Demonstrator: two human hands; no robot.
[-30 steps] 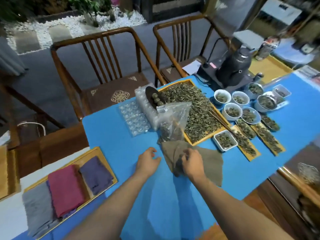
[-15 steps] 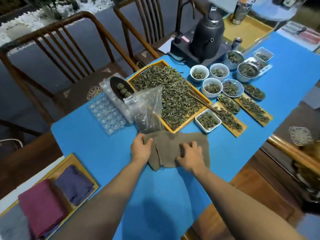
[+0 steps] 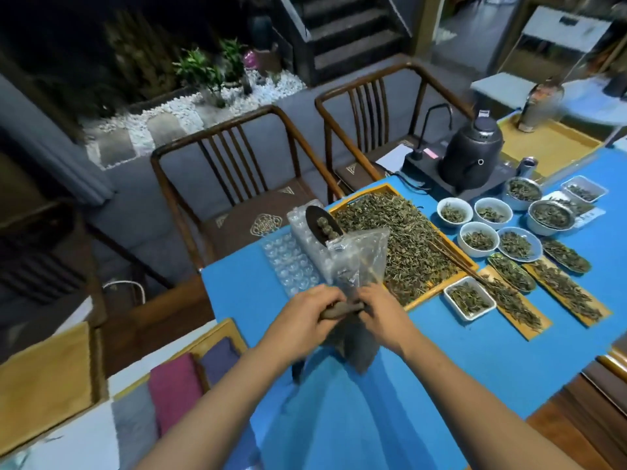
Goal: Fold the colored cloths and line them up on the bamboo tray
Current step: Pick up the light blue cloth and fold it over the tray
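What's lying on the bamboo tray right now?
On the bamboo tray: a grey cloth, a pink cloth and a purple cloth, side by side. The tray's near end runs out of frame.

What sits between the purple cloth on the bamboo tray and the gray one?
The head view shows one folded magenta cloth between the purple cloth and the gray cloth on the bamboo tray.

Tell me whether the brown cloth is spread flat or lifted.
Lifted: both hands pinch the brown cloth's top edge; it hangs down.

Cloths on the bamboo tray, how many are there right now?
3: a grey cloth nearest, a red cloth in the middle, a purple cloth farthest, side by side. The tray's near end is cut off, so more may be hidden.
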